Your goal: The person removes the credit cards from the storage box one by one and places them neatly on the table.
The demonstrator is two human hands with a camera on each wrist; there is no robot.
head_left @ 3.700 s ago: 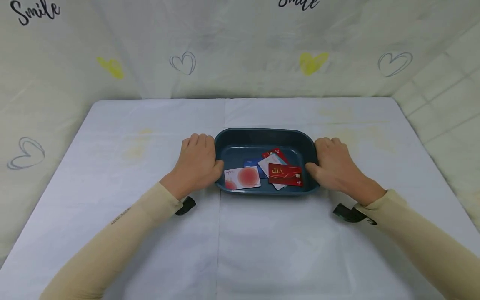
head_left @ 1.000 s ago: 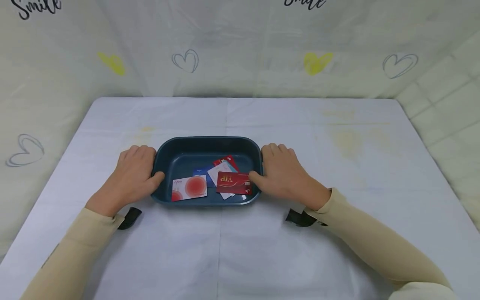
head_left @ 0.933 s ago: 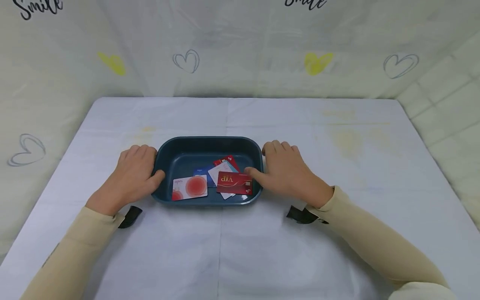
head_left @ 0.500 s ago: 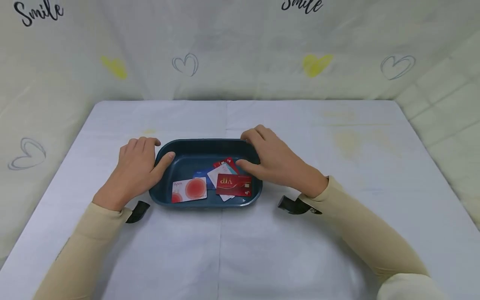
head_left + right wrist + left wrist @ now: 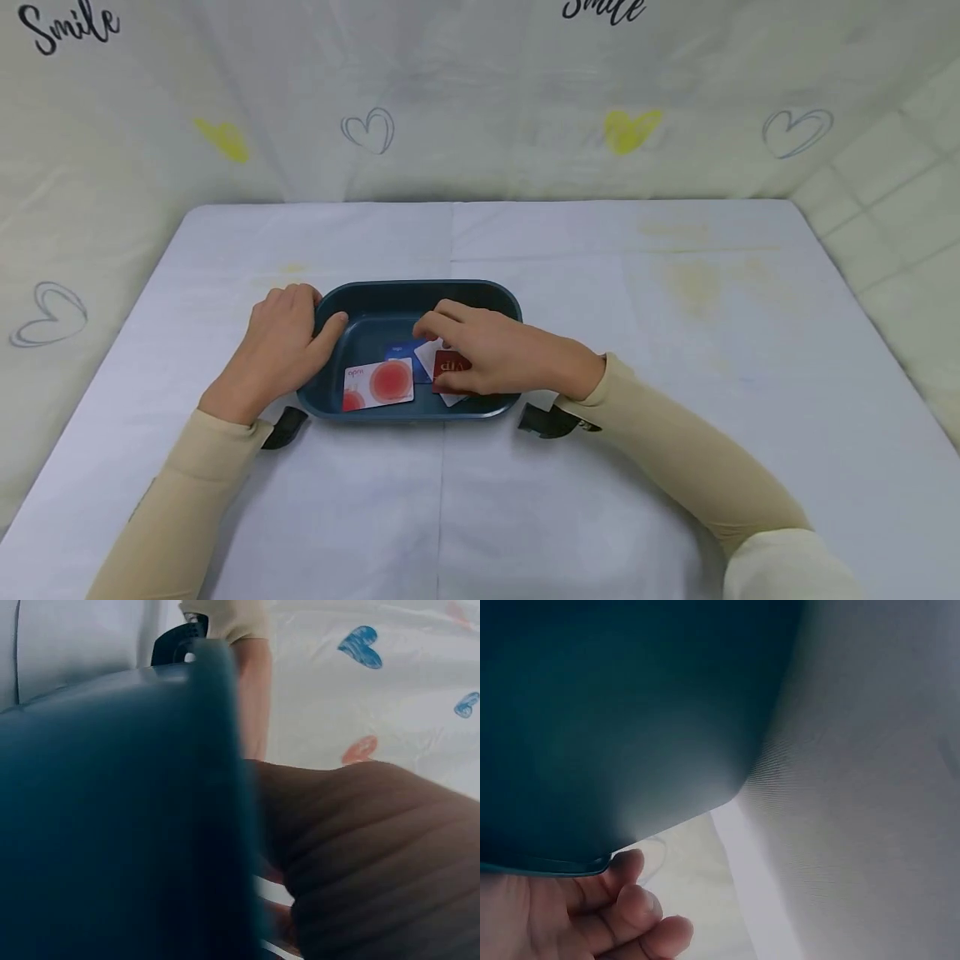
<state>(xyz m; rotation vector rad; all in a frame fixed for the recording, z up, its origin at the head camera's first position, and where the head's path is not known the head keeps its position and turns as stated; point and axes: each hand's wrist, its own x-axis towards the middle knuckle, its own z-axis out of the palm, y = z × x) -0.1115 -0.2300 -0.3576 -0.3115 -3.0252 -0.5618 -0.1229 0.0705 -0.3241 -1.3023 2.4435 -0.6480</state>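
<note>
A dark teal tray [image 5: 420, 291] sits on the table left of its middle, with several cards inside. My left hand [image 5: 288, 342] grips its left rim, thumb over the edge; in the left wrist view curled fingers [image 5: 639, 906] lie just beneath the rim. My right hand [image 5: 495, 350] is inside the tray, over the cards. Its fingers are bent and spread, with the thumb low on the red VIP card [image 5: 448, 362]; no card is seen pinched. A white card with a red circle [image 5: 378, 383] lies at the left, beside a blue card [image 5: 402, 351]. The other cards are partly hidden.
A white cloth covers the table [image 5: 675, 317], with faint yellow stains on it. Behind stands a pale wall sheet [image 5: 480, 100] printed with hearts and "Smile". A black wrist device [image 5: 551, 421] hangs under the right sleeve, another [image 5: 285, 427] under the left.
Both hands slid the tray to the left. Since then my right hand has let go of the right rim and moved left over the cards. My left hand has stayed at the left rim.
</note>
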